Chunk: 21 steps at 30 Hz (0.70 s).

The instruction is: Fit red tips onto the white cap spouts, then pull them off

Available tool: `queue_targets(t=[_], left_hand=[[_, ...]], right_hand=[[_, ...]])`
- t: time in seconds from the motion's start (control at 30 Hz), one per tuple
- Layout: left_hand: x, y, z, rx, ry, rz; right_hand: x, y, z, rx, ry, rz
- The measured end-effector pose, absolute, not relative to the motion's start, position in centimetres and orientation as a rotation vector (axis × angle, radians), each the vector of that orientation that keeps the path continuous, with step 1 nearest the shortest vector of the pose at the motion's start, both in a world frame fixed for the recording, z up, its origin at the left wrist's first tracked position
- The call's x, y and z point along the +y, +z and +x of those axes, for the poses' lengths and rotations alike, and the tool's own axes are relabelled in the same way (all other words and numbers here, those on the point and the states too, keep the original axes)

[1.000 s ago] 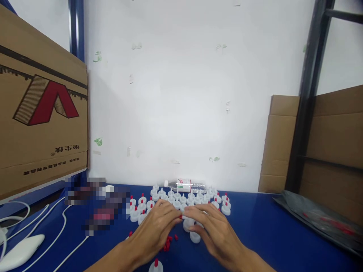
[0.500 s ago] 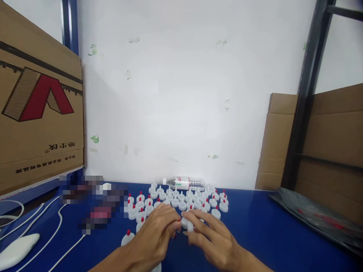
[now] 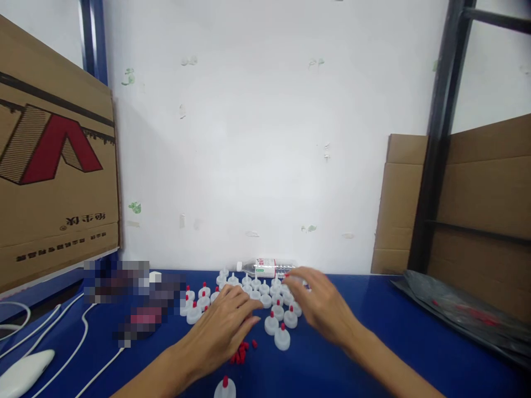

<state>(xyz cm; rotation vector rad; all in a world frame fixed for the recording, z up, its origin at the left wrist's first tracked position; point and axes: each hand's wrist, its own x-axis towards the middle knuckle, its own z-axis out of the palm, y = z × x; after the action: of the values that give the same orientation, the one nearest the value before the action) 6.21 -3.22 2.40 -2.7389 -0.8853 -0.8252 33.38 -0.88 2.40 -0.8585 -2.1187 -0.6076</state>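
My left hand (image 3: 229, 320) hovers low over the left part of a group of white nozzle caps (image 3: 265, 300), palm down, its fingers loosely stretched and the thumb apart. Nothing shows in its grasp. Beneath its thumb lies a small pile of red tips (image 3: 239, 354). My right hand (image 3: 319, 301) reaches over the caps at the back right, fingers curved and apart from the thumb, slightly blurred. It hides some caps there, and contact is unclear. Several caps wear red tips, among them a red-tipped cap (image 3: 282, 338) standing at the front; caps farther back have bare nozzles.
A clear plastic bottle (image 3: 265, 268) lies against the wall behind the caps. Another red-tipped cap (image 3: 225, 388) stands at the near edge of view. White cables (image 3: 85, 331) and a white device (image 3: 27, 370) are left; a grey plastic bag (image 3: 460, 309) is right.
My hands were together around a white nozzle cap; now they are apart. My right hand has moved back and right. A red-tipped cap and the red pile have come into sight in front.
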Motion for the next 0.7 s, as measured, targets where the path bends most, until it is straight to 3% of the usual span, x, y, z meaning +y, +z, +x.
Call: queue_targets(t=[0.17,0.33,0.5,0.7], left_hand=[[-3.4,1.9,6.2,-0.847,-0.637,-2.881],[-3.5,1.8,6.4,-0.815,-0.628,-2.91],[-3.0,0.8,6.5,-0.813,-0.576,-2.887],[-2.5,0.2,6.5,-0.836,-0.561,-2.872]], right_hand=[[3.7,2.9,40.4,-1.842,-0.423,-1.315],[6.5,0.4,45.5,-1.857,-0.102,-1.602],[7.5,-1.9,46.8,-1.961,0.153,-1.677],[7.3,-1.7,46.2,-2.021,0.227,-1.616]])
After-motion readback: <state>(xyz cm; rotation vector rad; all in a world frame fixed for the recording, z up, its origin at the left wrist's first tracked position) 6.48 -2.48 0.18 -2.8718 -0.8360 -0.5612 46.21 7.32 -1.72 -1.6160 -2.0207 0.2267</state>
